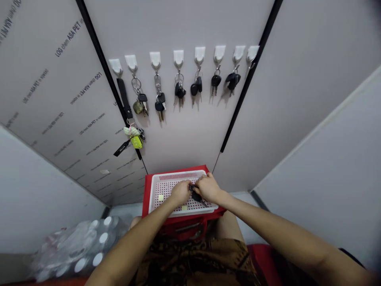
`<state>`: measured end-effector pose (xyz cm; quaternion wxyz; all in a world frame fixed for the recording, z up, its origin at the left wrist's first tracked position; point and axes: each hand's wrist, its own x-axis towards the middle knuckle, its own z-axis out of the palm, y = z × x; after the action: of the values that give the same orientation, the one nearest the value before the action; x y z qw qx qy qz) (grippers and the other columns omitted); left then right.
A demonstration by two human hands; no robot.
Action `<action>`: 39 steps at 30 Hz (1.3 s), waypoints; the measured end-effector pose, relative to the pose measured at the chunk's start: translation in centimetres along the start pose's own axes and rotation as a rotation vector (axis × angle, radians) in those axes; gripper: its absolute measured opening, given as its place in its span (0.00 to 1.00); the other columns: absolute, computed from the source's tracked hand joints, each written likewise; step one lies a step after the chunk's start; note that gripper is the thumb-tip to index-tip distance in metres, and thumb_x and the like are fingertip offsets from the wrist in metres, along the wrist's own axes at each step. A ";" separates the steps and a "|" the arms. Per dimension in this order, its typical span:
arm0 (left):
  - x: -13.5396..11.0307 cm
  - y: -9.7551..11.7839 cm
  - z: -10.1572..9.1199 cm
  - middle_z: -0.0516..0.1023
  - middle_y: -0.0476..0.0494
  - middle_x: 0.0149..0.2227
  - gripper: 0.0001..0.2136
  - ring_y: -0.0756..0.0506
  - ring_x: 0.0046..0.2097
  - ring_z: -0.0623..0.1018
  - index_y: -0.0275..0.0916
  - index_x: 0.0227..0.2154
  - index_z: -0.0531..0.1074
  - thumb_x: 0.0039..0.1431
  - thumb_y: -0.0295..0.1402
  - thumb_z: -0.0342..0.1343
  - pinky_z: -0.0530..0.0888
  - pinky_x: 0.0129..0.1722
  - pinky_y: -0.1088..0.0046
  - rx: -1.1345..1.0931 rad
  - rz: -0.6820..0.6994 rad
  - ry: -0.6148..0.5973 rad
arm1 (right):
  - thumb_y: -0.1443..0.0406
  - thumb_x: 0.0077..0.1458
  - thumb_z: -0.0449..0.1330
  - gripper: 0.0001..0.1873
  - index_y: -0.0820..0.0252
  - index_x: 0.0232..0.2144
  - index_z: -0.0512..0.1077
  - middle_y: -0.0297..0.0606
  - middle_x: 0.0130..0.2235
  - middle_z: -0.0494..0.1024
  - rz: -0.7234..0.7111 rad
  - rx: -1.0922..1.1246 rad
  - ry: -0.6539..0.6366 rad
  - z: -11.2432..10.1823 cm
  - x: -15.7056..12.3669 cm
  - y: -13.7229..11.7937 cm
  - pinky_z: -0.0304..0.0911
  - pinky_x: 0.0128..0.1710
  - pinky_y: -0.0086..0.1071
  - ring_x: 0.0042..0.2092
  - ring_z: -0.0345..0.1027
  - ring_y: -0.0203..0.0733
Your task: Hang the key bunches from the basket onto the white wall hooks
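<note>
Both my hands meet over the right half of a white perforated basket (171, 213). A bunch of black-headed keys (196, 196) hangs at my fingers, a metal blade pointing down to the right. My left hand (181, 192) pinches its upper end from the left. From the right, my right hand (207, 187) closes on the same bunch, its fingers bent. My fingers partly hide where the keys join. Two small pale yellow squares, one a yellow note (160, 197) at the left, lie in the basket.
The basket rests on a red box (147, 194). On the wall ahead, several white hooks (178, 57) hold key bunches, including a black strap (124, 97) with a lime-green tag (136, 142). The far-right hook (252, 52) shows no keys. Wrapped bottles (89, 242) stand lower left.
</note>
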<state>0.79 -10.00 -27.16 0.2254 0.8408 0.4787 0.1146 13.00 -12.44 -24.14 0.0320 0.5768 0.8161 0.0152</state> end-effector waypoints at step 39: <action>6.5 11.9 -15.9 0.68 0.42 0.35 0.13 0.50 0.36 0.67 0.35 0.35 0.62 0.41 0.24 0.46 0.65 0.37 0.72 -0.604 0.343 0.479 | 0.64 0.41 0.46 0.12 0.64 0.22 0.67 0.37 0.19 0.69 0.664 0.425 1.042 -24.9 4.7 18.0 0.53 0.23 0.25 0.23 0.62 0.34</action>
<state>6.61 -5.44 -7.67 0.3215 0.7541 0.3155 0.4779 26.60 -1.70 1.64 -0.4890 0.7089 0.4885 0.1402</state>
